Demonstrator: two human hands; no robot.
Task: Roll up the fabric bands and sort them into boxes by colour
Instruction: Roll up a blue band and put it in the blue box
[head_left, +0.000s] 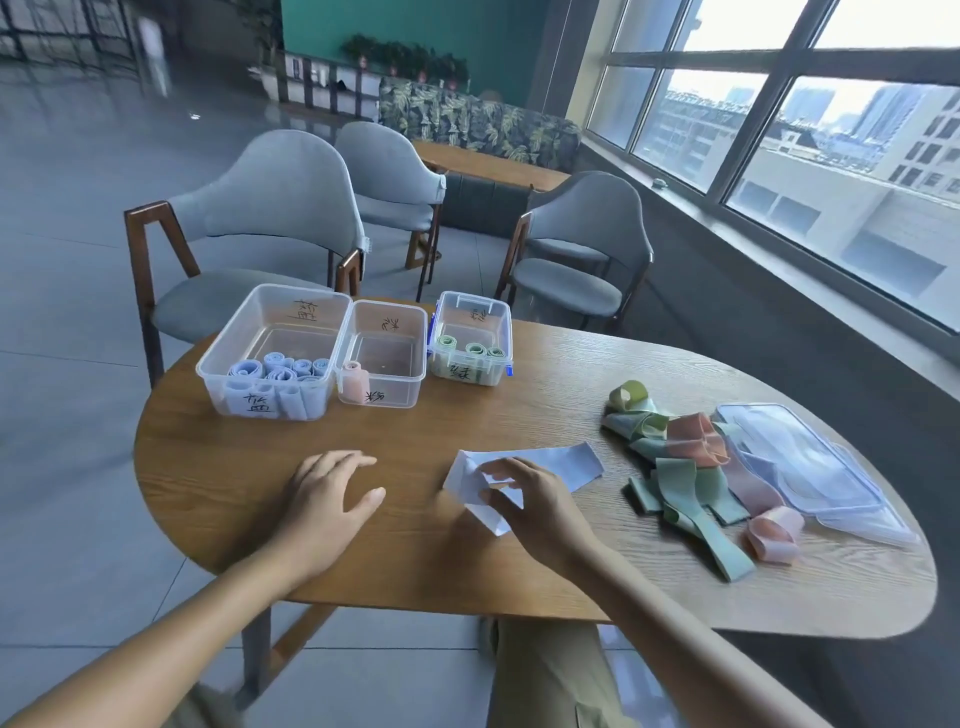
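Head view. My right hand (524, 499) pinches a pale blue fabric band (566, 460) between thumb and fingertips at its near, folded end; the rest of the band lies flat on the wooden worktop (415, 551), trailing away to the right. My left hand (324, 493) holds nothing: its grip is wide, fingers spread and relaxed, palm down just over the worktop, apart from the band. At the far edge stand three clear boxes in a row, each with handwritten labels. The left box (270, 353) holds several rolled blue bands (283, 366). The middle box (387, 356) holds a single rolled pink band (354, 382) standing in its near left corner. The right box (472, 338) (blue clasps on its sides) holds rolled green bands (470, 349). To the right on the worktop lies a loose heap of unrolled green and pink bands (691, 467), touching a stack of clear lids (810, 467) beside it. Grey upholstered chairs (280, 208) stand beyond the worktop, and windows (831, 130) run along the right.
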